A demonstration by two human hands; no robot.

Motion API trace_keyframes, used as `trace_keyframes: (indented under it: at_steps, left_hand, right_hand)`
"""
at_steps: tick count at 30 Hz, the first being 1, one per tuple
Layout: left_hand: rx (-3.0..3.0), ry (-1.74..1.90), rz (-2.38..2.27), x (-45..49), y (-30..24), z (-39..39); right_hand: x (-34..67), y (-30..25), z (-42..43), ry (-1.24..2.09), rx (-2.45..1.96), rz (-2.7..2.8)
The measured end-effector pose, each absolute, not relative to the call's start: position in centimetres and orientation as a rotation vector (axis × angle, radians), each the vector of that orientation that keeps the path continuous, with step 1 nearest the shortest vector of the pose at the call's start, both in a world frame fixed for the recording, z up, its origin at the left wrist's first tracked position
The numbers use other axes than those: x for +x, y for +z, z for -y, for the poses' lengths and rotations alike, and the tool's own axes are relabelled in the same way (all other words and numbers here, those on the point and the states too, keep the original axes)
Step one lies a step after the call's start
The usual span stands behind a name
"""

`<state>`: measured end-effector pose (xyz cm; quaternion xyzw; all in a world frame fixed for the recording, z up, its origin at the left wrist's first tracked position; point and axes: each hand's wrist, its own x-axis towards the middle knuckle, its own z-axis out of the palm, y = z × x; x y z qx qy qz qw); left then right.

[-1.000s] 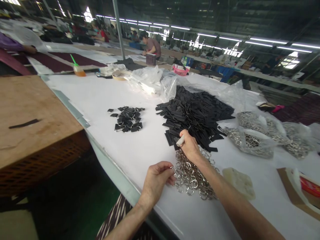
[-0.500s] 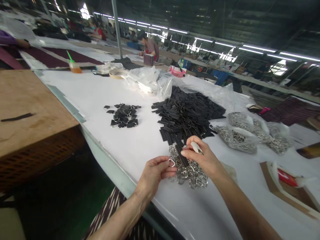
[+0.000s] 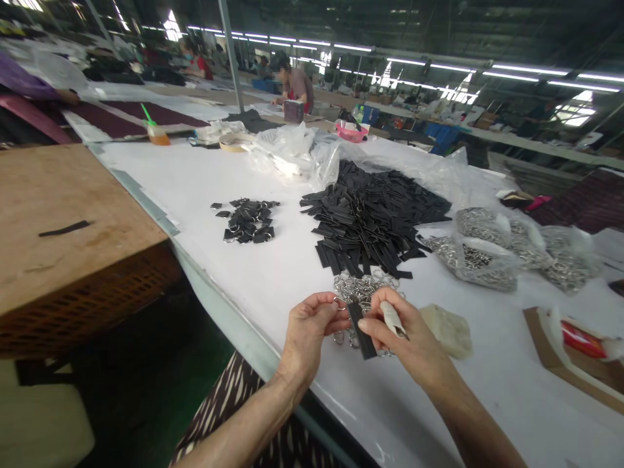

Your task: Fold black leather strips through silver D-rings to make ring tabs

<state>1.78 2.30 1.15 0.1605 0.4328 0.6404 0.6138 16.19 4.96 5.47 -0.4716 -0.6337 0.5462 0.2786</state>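
Near the table's front edge, my left hand (image 3: 309, 328) pinches a silver metal ring (image 3: 340, 301) between thumb and forefinger. Close beside it, my right hand (image 3: 407, 331) grips a short black strap (image 3: 362, 333), which slants downward. A white, wrapped object with a dark tip (image 3: 392, 320) lies across the right fingers; its kind is unclear. Below and behind both hands spreads a pile of loose metal rings (image 3: 363, 284), partly covered by them. Beyond it is a large heap of black straps (image 3: 370, 221). Folded black pieces with rings (image 3: 249, 221) lie in a cluster to the left.
Clear bags of metal rings (image 3: 480, 263) stand at the right. A pale block (image 3: 446, 330) and a cardboard box (image 3: 548, 354) sit nearer. Behind the heap lie crumpled plastic bags (image 3: 292, 153). A wooden table (image 3: 73, 188) adjoins at left. Another person (image 3: 297, 88) works farther back.
My right hand has brought the black strap down and toward me, off the middle of the ring pile. The left hand still pinches the ring beside it. The view has shifted slightly.
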Motion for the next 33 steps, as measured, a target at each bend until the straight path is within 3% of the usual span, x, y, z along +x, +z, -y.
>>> trace_keyframes:
  at_steps: [13, 20, 33]
  left_hand:
    - [0.41, 1.524, -0.915, 3.5, 1.2, -1.6]
    - [0.403, 1.54, -0.784, 3.4, 1.6, -1.2]
    - [0.534, 1.457, -0.985, 3.6, 0.9, -0.8]
  right_hand:
    - [16.3, 5.3, -4.5, 1.565, -1.269, 1.572]
    - [16.4, 5.7, -4.5, 1.502, -1.282, 1.68]
    - [16.2, 5.5, -3.7, 1.298, -1.305, 1.867]
